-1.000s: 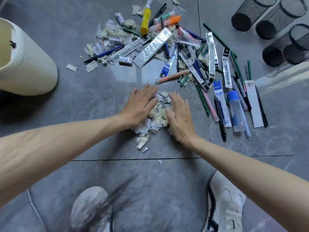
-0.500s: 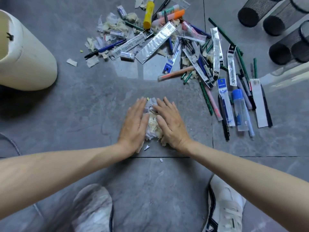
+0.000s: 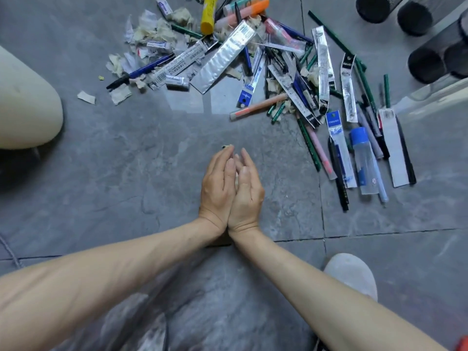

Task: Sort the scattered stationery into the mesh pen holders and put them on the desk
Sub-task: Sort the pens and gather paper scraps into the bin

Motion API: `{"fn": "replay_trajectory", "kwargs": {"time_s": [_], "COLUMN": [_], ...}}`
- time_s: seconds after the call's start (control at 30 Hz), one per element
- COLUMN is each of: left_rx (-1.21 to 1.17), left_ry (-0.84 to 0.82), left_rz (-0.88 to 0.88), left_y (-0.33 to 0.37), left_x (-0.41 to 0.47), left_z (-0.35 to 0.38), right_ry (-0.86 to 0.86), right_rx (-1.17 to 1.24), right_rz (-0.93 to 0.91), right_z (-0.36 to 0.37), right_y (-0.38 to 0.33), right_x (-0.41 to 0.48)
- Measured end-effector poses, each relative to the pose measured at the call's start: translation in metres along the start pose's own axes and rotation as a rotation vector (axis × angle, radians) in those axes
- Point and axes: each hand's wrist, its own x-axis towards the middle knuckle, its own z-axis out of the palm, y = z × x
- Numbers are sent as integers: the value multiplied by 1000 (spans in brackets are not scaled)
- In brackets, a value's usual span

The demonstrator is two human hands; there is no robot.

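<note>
Head view: left hand (image 3: 216,188) and right hand (image 3: 247,196) press together, fingers (image 3: 245,158) nearly straight, near scattered stationery (image 3: 291,82).

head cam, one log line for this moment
left hand + right hand: cupped together over floor | stationery pile: unsorted | mesh holders: on floor

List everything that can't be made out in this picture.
Head view, all of it:
- Whatever lies between the left hand and right hand: the hands, pressed together, hide it.
- Pen holders, top right: cut off by the picture's edges, so their contents are unseen.
- Cream container: cut off by the left edge.
- Print on the refill packet: too small to read.
</note>
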Motion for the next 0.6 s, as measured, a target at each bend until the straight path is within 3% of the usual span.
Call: {"fn": "replay_trajectory", "kwargs": {"time_s": [0.17,0.33,0.47,0.6], "left_rx": [-188,-364,-361,-227], "left_ry": [-30,94,170,174], "left_rz": [-224,-446,-469,-453], "left_y": [14,36,52,71], "left_x": [18,40,59,82], "left_z": [2,2,-6,-38], "right_ry": [106,151,186,101], "right_rx": [210,360,432,415], "right_rz": [169,354,423,452], "right_z": [7,19,35,64], "right_y": [-18,-42,-58,-83], "right_x": [15,41,56,61]}}
